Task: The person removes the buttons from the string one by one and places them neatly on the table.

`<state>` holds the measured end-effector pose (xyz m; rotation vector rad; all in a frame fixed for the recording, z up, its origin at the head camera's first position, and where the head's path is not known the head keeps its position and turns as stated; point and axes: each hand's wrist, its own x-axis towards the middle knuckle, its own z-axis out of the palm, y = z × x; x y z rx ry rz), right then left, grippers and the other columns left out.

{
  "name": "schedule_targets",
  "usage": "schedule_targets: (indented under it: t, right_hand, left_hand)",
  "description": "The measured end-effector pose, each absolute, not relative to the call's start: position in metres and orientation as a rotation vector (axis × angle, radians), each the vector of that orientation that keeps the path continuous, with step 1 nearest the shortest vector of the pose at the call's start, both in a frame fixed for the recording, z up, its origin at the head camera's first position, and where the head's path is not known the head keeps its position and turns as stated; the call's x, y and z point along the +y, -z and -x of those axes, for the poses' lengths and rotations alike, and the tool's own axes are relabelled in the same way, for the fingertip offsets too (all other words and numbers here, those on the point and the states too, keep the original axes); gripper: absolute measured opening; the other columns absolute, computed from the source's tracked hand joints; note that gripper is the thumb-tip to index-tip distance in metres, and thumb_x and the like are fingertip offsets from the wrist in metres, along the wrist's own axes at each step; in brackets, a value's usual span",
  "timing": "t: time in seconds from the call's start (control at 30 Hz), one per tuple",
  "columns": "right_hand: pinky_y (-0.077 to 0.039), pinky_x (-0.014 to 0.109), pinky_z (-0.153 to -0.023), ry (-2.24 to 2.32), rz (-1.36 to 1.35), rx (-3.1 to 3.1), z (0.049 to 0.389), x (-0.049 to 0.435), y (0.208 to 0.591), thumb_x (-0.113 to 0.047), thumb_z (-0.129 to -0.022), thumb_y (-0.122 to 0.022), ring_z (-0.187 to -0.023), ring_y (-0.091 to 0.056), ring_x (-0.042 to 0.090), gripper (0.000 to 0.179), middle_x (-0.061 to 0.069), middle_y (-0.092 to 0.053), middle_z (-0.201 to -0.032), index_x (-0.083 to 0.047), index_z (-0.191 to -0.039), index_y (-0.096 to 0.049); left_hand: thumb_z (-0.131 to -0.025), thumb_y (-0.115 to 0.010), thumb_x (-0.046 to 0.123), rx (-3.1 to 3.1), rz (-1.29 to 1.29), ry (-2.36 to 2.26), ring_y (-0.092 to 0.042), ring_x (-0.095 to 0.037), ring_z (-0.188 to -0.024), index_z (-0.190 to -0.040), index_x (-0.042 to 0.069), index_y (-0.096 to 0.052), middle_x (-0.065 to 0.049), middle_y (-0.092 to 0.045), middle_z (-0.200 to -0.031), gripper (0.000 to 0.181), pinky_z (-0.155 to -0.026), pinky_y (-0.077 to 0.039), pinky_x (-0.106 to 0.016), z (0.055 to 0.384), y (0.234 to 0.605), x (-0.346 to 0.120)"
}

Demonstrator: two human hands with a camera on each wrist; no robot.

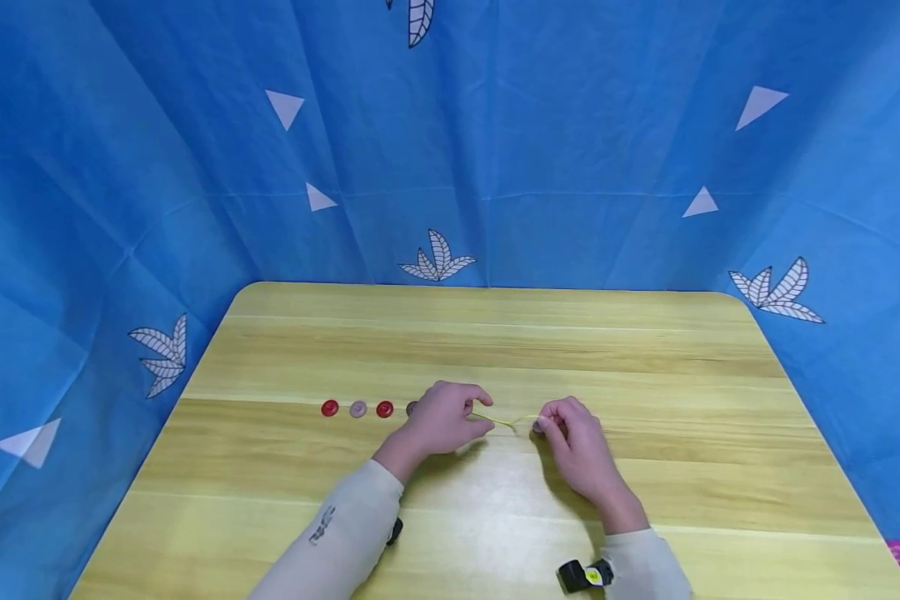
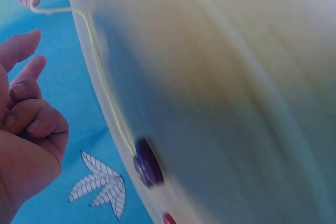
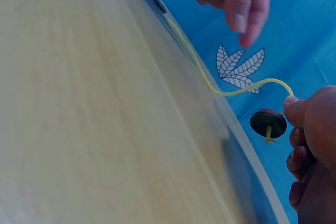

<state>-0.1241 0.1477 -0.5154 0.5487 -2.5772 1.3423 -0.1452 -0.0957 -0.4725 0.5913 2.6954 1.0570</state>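
A yellow string [image 1: 504,422] runs across the table between the two hands. My right hand [image 1: 579,446] pinches it near one end, where a dark round button [image 3: 268,123] hangs with a string end poking through. My left hand [image 1: 450,417] hovers above the string, thumb and index finger parted and holding nothing; its other fingers curl inward in the left wrist view. Beyond that hand, the string leads to a dark purple button [image 2: 149,162] on the table. In the head view this button is mostly covered by the left hand.
Left of the left hand, a red button [image 1: 385,409], a pale mauve button [image 1: 357,409] and another red button [image 1: 330,408] form a row on the wooden table [image 1: 495,342]. A blue patterned curtain [image 1: 540,142] surrounds the back and sides.
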Motion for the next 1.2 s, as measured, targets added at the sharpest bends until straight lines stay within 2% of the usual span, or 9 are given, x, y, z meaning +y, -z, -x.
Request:
schedule_targets:
  t: [0.2, 0.3, 0.5, 0.63, 0.93, 1.07, 1.2]
  right_hand:
    - [-0.045, 0.032, -0.072, -1.363, -0.550, -2.588, 0.123, 0.145, 0.514, -0.002, -0.096, -0.065, -0.079, -0.054, 0.012, 0.012, -0.005, -0.058, -0.087, -0.011, -0.088, -0.062]
    - [-0.045, 0.032, -0.071, -1.364, -0.559, -2.579, 0.123, 0.145, 0.514, -0.002, -0.096, -0.065, -0.078, -0.054, 0.012, 0.012, -0.005, -0.057, -0.087, -0.011, -0.088, -0.062]
    - [-0.044, 0.030, -0.071, -1.392, -0.576, -2.550, 0.122, 0.145, 0.514, -0.001, -0.096, -0.064, -0.078, -0.053, 0.013, 0.012, -0.005, -0.056, -0.086, -0.011, -0.090, -0.062]
    - [-0.044, 0.030, -0.071, -1.398, -0.581, -2.543, 0.122, 0.145, 0.515, -0.001, -0.096, -0.064, -0.077, -0.052, 0.012, 0.012, -0.005, -0.056, -0.086, -0.011, -0.090, -0.062]
    - [-0.043, 0.030, -0.068, -1.408, -0.576, -2.546, 0.123, 0.146, 0.515, -0.002, -0.096, -0.065, -0.075, -0.050, 0.013, 0.013, -0.005, -0.054, -0.084, -0.012, -0.089, -0.061]
    - [-0.043, 0.031, -0.068, -1.404, -0.576, -2.548, 0.123, 0.146, 0.514, -0.001, -0.096, -0.065, -0.075, -0.050, 0.013, 0.014, -0.005, -0.053, -0.084, -0.012, -0.089, -0.061]
    - [-0.043, 0.030, -0.067, -1.409, -0.579, -2.552, 0.122, 0.146, 0.514, -0.001, -0.096, -0.066, -0.074, -0.050, 0.013, 0.013, -0.006, -0.053, -0.083, -0.012, -0.089, -0.062]
  left_hand:
    - [-0.086, -0.080, 0.023, 2.711, -0.667, -1.074, -0.035, -0.007, -0.049, -0.113, 0.009, -0.073, 0.006, -0.043, -0.058, 0.032, -0.054, -0.034, -0.024, 0.148, 0.474, -0.078]
    - [-0.085, -0.081, 0.022, 2.732, -0.702, -1.085, -0.043, -0.008, -0.057, -0.111, 0.008, -0.074, 0.004, -0.052, -0.068, 0.031, -0.060, -0.040, -0.025, 0.148, 0.473, -0.071]
    - [-0.084, -0.082, 0.025, 2.771, -0.701, -1.049, -0.060, -0.010, -0.090, -0.114, 0.012, -0.072, 0.006, -0.066, -0.098, 0.034, -0.083, -0.048, -0.030, 0.146, 0.477, -0.060]
    - [-0.086, -0.080, 0.022, 2.746, -0.687, -1.074, -0.063, -0.013, -0.102, -0.117, 0.013, -0.071, 0.008, -0.070, -0.104, 0.034, -0.093, -0.046, -0.034, 0.145, 0.481, -0.054]
    - [-0.090, -0.078, 0.021, 2.736, -0.662, -1.146, -0.064, -0.013, -0.099, -0.117, 0.014, -0.071, 0.013, -0.071, -0.094, 0.029, -0.096, -0.044, -0.039, 0.145, 0.481, -0.047]
    - [-0.090, -0.078, 0.023, 2.807, -0.647, -1.134, -0.063, -0.015, -0.094, -0.114, 0.015, -0.073, 0.016, -0.070, -0.089, 0.025, -0.094, -0.044, -0.039, 0.144, 0.480, -0.047]
    - [-0.089, -0.078, 0.020, 2.874, -0.644, -1.157, -0.065, -0.015, -0.088, -0.110, 0.014, -0.074, 0.014, -0.072, -0.088, 0.022, -0.090, -0.046, -0.037, 0.143, 0.479, -0.047]
